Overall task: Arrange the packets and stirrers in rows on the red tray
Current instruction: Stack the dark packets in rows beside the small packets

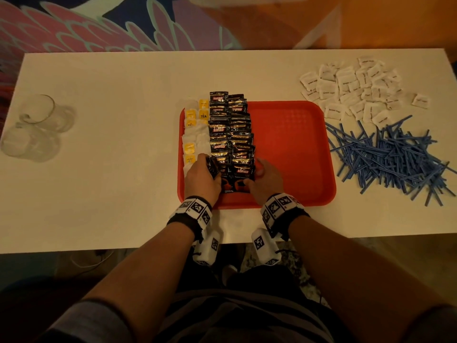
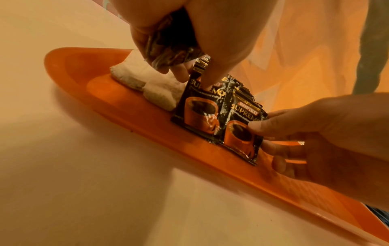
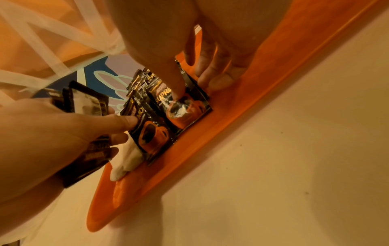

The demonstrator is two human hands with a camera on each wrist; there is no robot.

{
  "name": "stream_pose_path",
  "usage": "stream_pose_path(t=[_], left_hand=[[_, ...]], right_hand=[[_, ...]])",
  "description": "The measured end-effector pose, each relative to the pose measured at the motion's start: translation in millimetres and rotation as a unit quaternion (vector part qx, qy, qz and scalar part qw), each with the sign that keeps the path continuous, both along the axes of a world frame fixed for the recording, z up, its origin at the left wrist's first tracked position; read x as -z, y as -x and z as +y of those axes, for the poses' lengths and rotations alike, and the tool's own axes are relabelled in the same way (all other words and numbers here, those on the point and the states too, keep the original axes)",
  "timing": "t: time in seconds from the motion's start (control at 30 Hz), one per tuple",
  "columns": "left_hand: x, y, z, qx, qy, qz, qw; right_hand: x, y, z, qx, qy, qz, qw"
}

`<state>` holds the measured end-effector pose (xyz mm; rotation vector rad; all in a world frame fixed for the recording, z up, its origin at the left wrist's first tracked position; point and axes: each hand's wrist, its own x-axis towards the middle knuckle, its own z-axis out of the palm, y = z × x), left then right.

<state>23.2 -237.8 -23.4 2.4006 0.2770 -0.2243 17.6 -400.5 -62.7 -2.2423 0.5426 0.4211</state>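
On the white table [image 1: 123,120] lies the red tray [image 1: 291,144], and its left part, from 12 o'clock down to 6 o'clock, carries rows of packets. At the tray's 9 o'clock edge there are two rows of white tea bags [image 1: 195,134] with yellow tags, some of which read "TEA". Just beside them, toward the middle, two rows of black coffee sachets [image 1: 231,129] overlap each other; the labels read "KOPIKO", and in the wrist views "SUPREMO" above a picture of an orange cup. The left hand [image 1: 201,178] grips a small stack of spare black sachets [image 2: 168,50] in the curled fingers, while one fingertip presses on the nearest sachet of the left coffee row. The right hand [image 1: 265,180] pinches the nearest sachet of the right coffee row, thumb on its face and fingers at its side edge. At 2 o'clock from the tray lies a loose heap of white sugar packets [image 1: 351,90]; their print is too small to read. At 3 o'clock lies a heap of blue stirrers [image 1: 390,157]. Two clear glasses [image 1: 37,127] stand at 9 o'clock, well apart.
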Motion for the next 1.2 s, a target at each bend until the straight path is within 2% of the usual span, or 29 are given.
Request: stream_pose_path(t=[0.27, 0.43, 0.53, 0.6, 0.7, 0.8, 0.87, 0.93, 1.0, 1.07, 1.1, 1.13, 1.2], left_hand=[[1, 2, 7, -0.038, 0.038, -0.024, 0.998], [-12, 5, 15, -0.107, 0.100, -0.040, 0.989], [-22, 4, 19, -0.142, 0.133, -0.008, 0.981], [-28, 2, 22, -0.167, 0.167, 0.025, 0.971], [-42, 1, 22, -0.175, 0.277, 0.056, 0.943], [-58, -1, 21, -0.133, 0.363, 0.065, 0.920], [-67, -4, 23, -0.125, 0.398, 0.077, 0.906], [-77, -6, 27, -0.153, 0.429, 0.110, 0.884], [-85, -7, 32, -0.197, 0.494, 0.166, 0.830], [-92, -7, 35, -0.198, 0.567, 0.226, 0.767], [-95, -6, 37, -0.186, 0.588, 0.250, 0.747], [-97, -5, 38, -0.172, 0.592, 0.260, 0.743], [-102, -3, 39, -0.162, 0.574, 0.242, 0.765]], right_hand=[[-10, 5, -6, 0.023, -0.017, 0.017, 0.999], [-39, 3, -9, 0.069, -0.029, -0.065, 0.995], [-58, -2, -3, 0.057, -0.040, -0.116, 0.991], [-75, -6, 4, 0.028, -0.100, -0.102, 0.989], [-99, -11, 16, -0.069, -0.213, -0.024, 0.974], [-115, -13, 24, -0.139, -0.248, -0.008, 0.959], [-126, -14, 26, -0.133, -0.259, -0.016, 0.957], [-135, -16, 27, -0.094, -0.265, -0.052, 0.958], [-143, -18, 29, -0.049, -0.250, -0.105, 0.961], [-147, -19, 31, -0.042, -0.232, -0.157, 0.959], [-149, -19, 33, -0.050, -0.230, -0.179, 0.955], [-152, -18, 34, -0.060, -0.228, -0.193, 0.952], [-154, -16, 36, -0.082, -0.224, -0.208, 0.948]])
